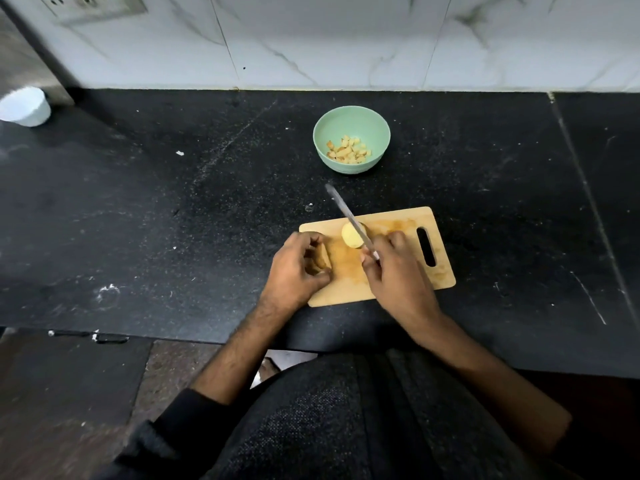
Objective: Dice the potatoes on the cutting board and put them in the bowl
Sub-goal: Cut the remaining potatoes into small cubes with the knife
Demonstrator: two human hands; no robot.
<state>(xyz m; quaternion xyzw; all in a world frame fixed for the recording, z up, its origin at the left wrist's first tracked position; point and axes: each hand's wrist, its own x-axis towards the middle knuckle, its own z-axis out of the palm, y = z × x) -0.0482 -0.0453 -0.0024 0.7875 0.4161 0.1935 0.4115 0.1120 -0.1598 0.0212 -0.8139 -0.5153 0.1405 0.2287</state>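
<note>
Right hand (pixel 394 271) grips knife (pixel 346 216) over potato (pixel 351 235); left hand (pixel 298 268) curled, grip on potato piece unclear.

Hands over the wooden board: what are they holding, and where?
The right hand grips a steel knife by its handle; the left hand curls loosely, apparently holding nothing.
</note>
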